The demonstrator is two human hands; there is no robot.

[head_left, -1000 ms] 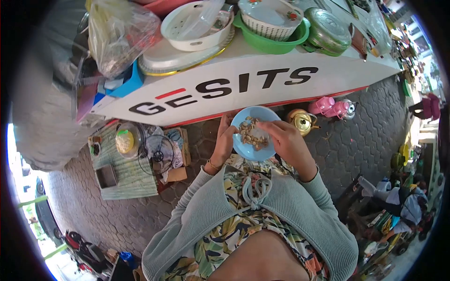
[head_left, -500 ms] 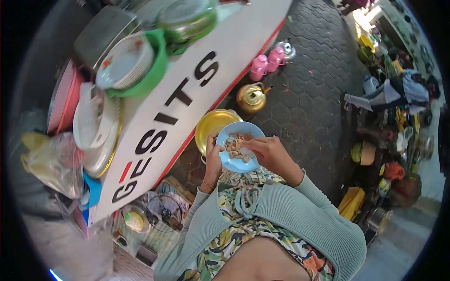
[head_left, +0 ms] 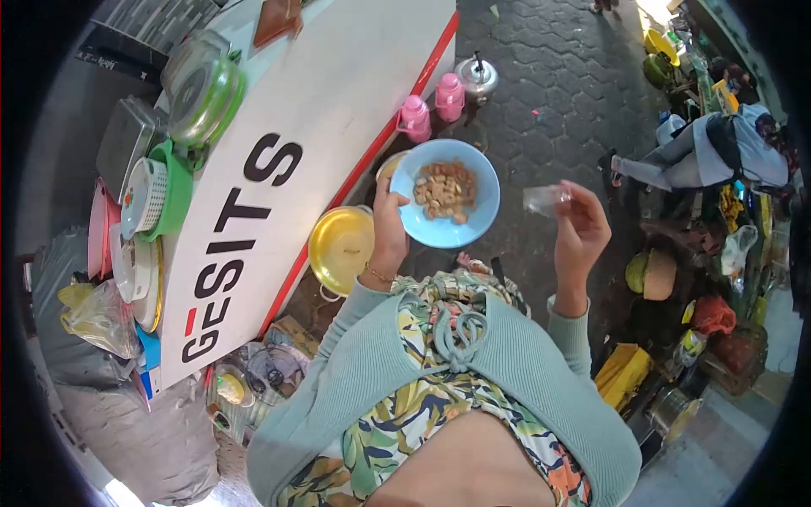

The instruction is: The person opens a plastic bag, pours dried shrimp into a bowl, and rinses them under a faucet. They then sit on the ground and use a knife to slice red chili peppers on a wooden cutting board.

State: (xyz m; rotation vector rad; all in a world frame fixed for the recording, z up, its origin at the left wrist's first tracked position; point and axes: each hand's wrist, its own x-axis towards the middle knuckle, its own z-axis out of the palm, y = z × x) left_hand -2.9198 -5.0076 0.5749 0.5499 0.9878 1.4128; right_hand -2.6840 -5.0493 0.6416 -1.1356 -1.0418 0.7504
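A light blue bowl [head_left: 478, 162] with small brown chunks [head_left: 445, 193] in it is gripped at its left rim by my left hand [head_left: 389, 226]. To the right of the bowl and apart from it, my right hand [head_left: 581, 224] pinches a small clear plastic piece [head_left: 543, 199], possibly a bag, between thumb and fingers. Below and left of the bowl stands a yellow metal pot [head_left: 340, 251]. Another golden vessel is mostly hidden behind the bowl's left side.
Two pink jugs [head_left: 449, 96] and a silver kettle [head_left: 476, 79] stand beside the white GESITS table [head_left: 338, 80]. Stacked basins and a green tub [head_left: 175, 190] line its left edge. A person [head_left: 726, 150] is at the right among goods.
My right hand has left the bowl and moved right, now with the clear plastic. The bowl, in my left hand, is higher, and its chunks show more fully. The view has shifted.
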